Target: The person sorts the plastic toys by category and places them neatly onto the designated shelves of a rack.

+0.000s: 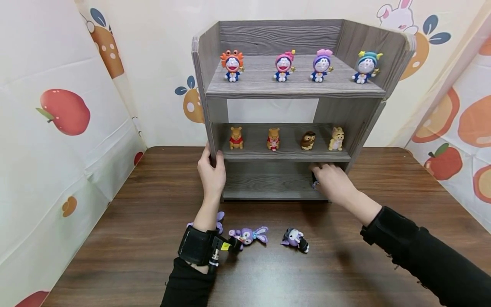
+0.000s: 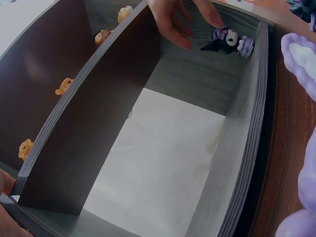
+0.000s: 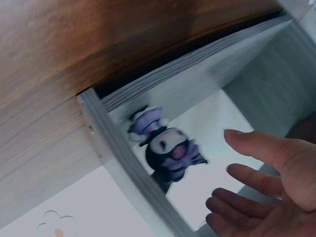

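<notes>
- The left hand (image 1: 212,175) has hold of the grey wooden shelf unit (image 1: 280,181) by its left side panel, the thumb in front and the other fingers round the far side.
- Over at the other end, the right hand (image 1: 333,182) reaches into the bottom compartment, its fingers apart and loosely extended, gripping nothing.
- Just beside those fingers, a black-and-purple figurine (image 3: 168,142) stands upright on the bottom board, close by the right side panel; the right wrist view shows a gap between them, while from above the hand mostly hides it.
- On the brown counter (image 1: 153,213) in front of the unit, a purple long-eared figurine with a blue bow (image 1: 247,235) lies near the left wrist, partly covered by the gear strapped there.
- Another purple figurine (image 1: 220,221) shows behind that wrist, too hidden for me to make out.
- Further right, a black, white and purple figurine (image 1: 295,239) lies on its own.
- The middle shelf holds two yellow bears, a brown owl (image 1: 308,140) and a pale yellow figure (image 1: 336,139), spaced in a row.
- Four blue-suited figures in bright headgear stand along the top, the leftmost wearing an orange crab hat (image 1: 232,57).
</notes>
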Tool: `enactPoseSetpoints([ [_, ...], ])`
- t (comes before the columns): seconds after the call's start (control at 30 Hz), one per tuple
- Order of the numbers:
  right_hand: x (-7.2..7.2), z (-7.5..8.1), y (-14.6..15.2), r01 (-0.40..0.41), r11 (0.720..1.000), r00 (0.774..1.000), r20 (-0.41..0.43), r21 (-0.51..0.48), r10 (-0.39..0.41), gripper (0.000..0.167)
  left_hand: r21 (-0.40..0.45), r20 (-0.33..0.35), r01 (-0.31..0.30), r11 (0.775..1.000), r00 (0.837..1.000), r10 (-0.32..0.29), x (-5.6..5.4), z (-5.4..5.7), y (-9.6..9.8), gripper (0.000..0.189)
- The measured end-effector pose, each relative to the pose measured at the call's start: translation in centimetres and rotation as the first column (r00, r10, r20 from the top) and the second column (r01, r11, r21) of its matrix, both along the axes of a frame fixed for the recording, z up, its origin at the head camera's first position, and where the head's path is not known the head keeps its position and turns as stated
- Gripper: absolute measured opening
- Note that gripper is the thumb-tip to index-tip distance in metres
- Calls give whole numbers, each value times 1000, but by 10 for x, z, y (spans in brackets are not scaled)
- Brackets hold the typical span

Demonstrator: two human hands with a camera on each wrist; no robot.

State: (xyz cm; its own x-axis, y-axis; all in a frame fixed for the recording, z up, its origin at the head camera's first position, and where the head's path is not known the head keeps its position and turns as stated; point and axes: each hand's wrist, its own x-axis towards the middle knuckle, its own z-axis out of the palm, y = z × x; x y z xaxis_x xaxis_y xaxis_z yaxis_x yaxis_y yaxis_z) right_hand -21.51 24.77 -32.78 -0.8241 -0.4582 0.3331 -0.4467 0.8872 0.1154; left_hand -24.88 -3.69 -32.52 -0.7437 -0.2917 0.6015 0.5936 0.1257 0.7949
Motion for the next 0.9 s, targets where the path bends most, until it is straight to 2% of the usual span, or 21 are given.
enactPoseSetpoints([
  [0.13, 14, 0, -8, -73, 997, 995, -74, -24, 71, 36, 4, 9, -5, 1000, 1000, 5, 0, 0, 0, 40],
  [0.4, 38, -6, -26, -181, 982, 983, -25, -52, 180, 29, 2, 11, -3, 1000, 1000, 3, 0, 0, 0, 41],
  [0.53, 50, -10, -36, -198, 976, 978, 56, -87, 203, 24, -2, 4, -9, 1000, 1000, 9, -1, -1, 0, 41],
  [0.67, 58, -11, -44, -191, 976, 963, 171, -109, 208, 22, -2, 0, -13, 1000, 1000, 13, -1, -1, 0, 41],
  [0.8, 62, -11, -50, -185, 976, 934, 287, -116, 212, 24, 4, 5, -8, 1000, 1000, 8, -1, -2, 0, 40],
  [0.9, 63, -12, -54, -167, 979, 904, 378, -113, 198, 24, 7, 4, -3, 1000, 1000, 3, 1, 0, 0, 40],
])
